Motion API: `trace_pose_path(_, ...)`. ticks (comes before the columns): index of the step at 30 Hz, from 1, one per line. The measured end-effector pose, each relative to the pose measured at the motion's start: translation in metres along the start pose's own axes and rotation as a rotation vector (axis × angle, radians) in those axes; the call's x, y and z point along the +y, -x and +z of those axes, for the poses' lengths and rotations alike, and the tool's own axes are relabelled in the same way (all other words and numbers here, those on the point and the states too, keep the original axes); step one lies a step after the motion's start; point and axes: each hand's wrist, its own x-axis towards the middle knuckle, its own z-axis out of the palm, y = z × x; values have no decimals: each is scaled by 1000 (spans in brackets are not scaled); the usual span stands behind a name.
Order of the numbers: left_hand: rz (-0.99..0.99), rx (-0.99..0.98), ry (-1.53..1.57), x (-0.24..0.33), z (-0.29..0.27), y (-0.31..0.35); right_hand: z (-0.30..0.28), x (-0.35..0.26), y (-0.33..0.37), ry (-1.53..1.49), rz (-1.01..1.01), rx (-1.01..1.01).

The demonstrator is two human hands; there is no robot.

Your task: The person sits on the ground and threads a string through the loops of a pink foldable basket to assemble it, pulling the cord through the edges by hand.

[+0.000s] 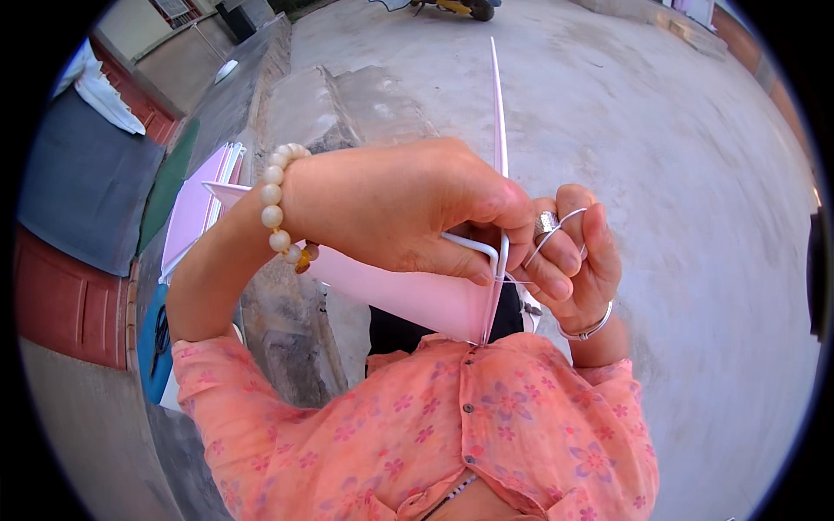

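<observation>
Near my chest, thin pink panels [417, 291] with white rims stand joined at a corner, one of them reaching far ahead almost edge-on. My left hand [408, 208], wearing a pale bead bracelet, pinches the white rims where they meet. White thread [540, 243] runs from that corner and loops around the curled fingers of my right hand [573, 252]. A wide silver thimble-like ring [546, 223] sits on one of those fingers. The lower part of the corner is partly hidden by my left hand, and whether the panels are paper or fabric I cannot tell.
To the left, more pink panels [193, 204] with white edges are stacked on a ledge. Dark scissors [162, 330] lie on a blue surface beside it. Stone steps [300, 108] rise beyond, and a yellow-and-black vehicle [456, 7] stands on the concrete floor [695, 217] far ahead.
</observation>
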Motion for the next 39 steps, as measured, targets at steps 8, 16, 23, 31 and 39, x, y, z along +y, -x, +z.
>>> trace_pose_path(8, -68, 102, 129, -56, 11, 10, -42, 25, -1, -109, -49, 102)
trace_pose_path(16, -132, 67, 61, -10, -7, 6, -26, 31, -12, -179, -272, -172)
trace_pose_path(23, -178, 89, 82, -15, 8, 10, -57, 68, -10, -344, -447, -310)
trace_pose_path(31, -280, 164, 111, -59, 38, 15, -88, 73, 15, -396, -249, -114)
trace_pose_path(39, -404, 212, 205, -69, 39, 5, -103, 43, 15, -138, -137, 77)
